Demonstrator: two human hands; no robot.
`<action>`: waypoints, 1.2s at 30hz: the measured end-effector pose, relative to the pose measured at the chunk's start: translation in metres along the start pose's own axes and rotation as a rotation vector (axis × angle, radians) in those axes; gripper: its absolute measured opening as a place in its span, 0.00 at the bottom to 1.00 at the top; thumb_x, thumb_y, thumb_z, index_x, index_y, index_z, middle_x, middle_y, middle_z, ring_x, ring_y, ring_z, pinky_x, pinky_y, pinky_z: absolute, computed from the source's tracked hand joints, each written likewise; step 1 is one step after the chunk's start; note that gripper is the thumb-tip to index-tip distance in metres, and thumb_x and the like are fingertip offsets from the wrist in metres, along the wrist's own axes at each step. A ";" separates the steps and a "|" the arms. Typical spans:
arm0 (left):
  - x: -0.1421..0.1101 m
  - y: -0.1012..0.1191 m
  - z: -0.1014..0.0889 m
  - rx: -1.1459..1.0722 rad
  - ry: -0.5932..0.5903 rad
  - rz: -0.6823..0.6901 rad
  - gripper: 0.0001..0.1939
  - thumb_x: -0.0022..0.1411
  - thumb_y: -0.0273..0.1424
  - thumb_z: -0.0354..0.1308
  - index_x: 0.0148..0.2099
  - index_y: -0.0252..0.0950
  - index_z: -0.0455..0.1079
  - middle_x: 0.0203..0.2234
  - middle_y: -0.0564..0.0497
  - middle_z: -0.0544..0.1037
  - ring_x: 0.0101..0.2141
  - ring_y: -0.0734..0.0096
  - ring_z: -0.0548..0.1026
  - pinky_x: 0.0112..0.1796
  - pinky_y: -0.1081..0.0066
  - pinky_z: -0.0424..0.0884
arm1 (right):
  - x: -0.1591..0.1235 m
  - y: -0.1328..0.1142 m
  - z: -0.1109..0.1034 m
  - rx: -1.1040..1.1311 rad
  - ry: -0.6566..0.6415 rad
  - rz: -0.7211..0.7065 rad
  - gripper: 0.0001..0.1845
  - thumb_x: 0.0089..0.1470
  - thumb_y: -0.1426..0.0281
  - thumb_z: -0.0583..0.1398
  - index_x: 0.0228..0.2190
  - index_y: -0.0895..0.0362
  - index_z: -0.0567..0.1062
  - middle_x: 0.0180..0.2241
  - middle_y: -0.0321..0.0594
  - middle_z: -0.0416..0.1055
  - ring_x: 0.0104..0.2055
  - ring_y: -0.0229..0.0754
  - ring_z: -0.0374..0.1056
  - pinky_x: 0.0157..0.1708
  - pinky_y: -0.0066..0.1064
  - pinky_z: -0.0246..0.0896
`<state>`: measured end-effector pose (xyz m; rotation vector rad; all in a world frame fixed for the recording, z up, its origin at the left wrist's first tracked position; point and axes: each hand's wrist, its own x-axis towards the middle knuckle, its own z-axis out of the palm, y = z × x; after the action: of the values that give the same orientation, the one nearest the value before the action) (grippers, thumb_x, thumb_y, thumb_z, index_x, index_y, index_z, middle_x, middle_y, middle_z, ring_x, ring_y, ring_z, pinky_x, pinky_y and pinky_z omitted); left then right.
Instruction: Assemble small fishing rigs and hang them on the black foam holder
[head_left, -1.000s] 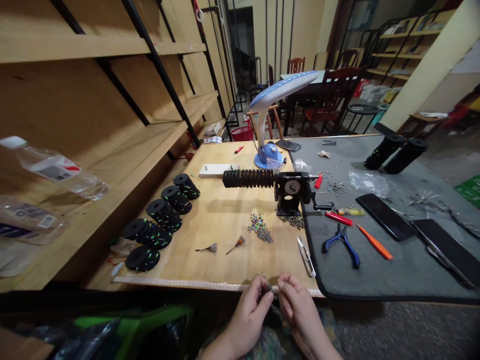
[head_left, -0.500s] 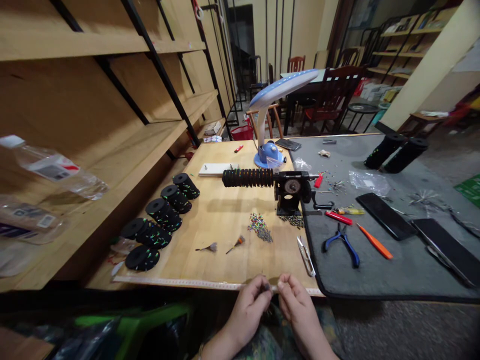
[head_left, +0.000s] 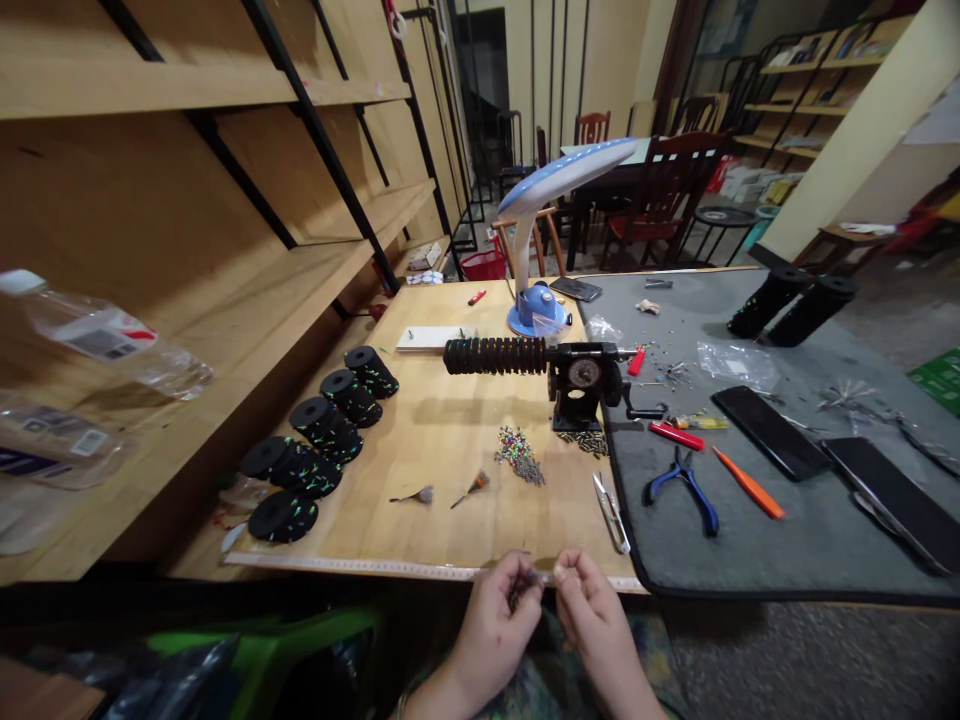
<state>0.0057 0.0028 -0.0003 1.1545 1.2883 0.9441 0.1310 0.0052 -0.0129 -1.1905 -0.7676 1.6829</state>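
Observation:
Both hands are held close together just below the near edge of the wooden table [head_left: 450, 440]. My left hand [head_left: 499, 620] is closed in a pinch on a small dark tuft-like piece [head_left: 531, 578] at its fingertips. My right hand [head_left: 592, 610] is also pinched, thumb against forefinger, a few centimetres to the right; what it holds is too small to see. Ahead on the wood lie two small feathered pieces [head_left: 450, 492], a pile of coloured beads and pins [head_left: 519, 455] and small snips [head_left: 611, 512].
A black hand-crank winder [head_left: 581, 385] with a ribbed black roll [head_left: 495, 355] stands mid-table. Black spools [head_left: 322, 435] line the left side. A blue desk lamp [head_left: 536, 250], blue pliers [head_left: 686, 485], red and orange tools and phones lie on the grey mat [head_left: 787, 530]. Shelves run along the left.
Both hands have shifted slightly; the left fingers have curled tighter around the small dark piece and the right hand has lifted a little. Nothing on the table has moved.

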 end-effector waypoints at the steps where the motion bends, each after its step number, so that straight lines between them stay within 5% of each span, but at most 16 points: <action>1: -0.001 0.001 -0.001 0.004 -0.002 0.007 0.08 0.57 0.33 0.58 0.29 0.35 0.66 0.23 0.52 0.70 0.28 0.70 0.67 0.31 0.73 0.64 | -0.002 0.000 0.001 -0.011 -0.015 -0.005 0.29 0.42 0.41 0.61 0.27 0.53 0.62 0.13 0.18 0.45 0.13 0.28 0.39 0.12 0.20 0.34; 12: -0.001 0.023 -0.023 0.179 -0.035 0.084 0.07 0.60 0.32 0.56 0.32 0.35 0.70 0.24 0.51 0.73 0.27 0.70 0.69 0.29 0.75 0.64 | -0.008 -0.010 -0.002 -0.249 -0.233 -0.036 0.21 0.52 0.50 0.59 0.27 0.55 0.66 0.15 0.23 0.51 0.17 0.31 0.45 0.17 0.24 0.40; 23: 0.013 0.030 -0.022 0.131 0.036 0.141 0.09 0.65 0.35 0.50 0.32 0.38 0.62 0.23 0.55 0.65 0.27 0.71 0.65 0.29 0.75 0.60 | -0.012 -0.019 -0.002 -0.385 -0.188 -0.124 0.12 0.54 0.64 0.56 0.22 0.53 0.62 0.13 0.23 0.51 0.15 0.31 0.47 0.17 0.25 0.43; 31: 0.022 0.030 -0.038 -0.019 0.139 0.075 0.09 0.63 0.38 0.52 0.34 0.37 0.63 0.23 0.57 0.61 0.24 0.75 0.60 0.25 0.75 0.57 | -0.007 -0.011 -0.013 -0.168 -0.160 0.008 0.16 0.52 0.56 0.59 0.23 0.53 0.62 0.10 0.21 0.54 0.12 0.29 0.45 0.15 0.23 0.39; 36: 0.023 0.033 -0.046 -0.140 0.043 -0.020 0.10 0.58 0.38 0.57 0.35 0.36 0.65 0.27 0.54 0.69 0.25 0.75 0.64 0.26 0.76 0.58 | -0.004 -0.015 -0.016 0.037 -0.095 0.156 0.20 0.47 0.53 0.63 0.25 0.54 0.64 0.11 0.24 0.61 0.13 0.28 0.48 0.15 0.21 0.36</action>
<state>-0.0352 0.0366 0.0306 1.0161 1.2449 1.0328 0.1509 0.0073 -0.0039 -1.1765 -0.7133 1.8850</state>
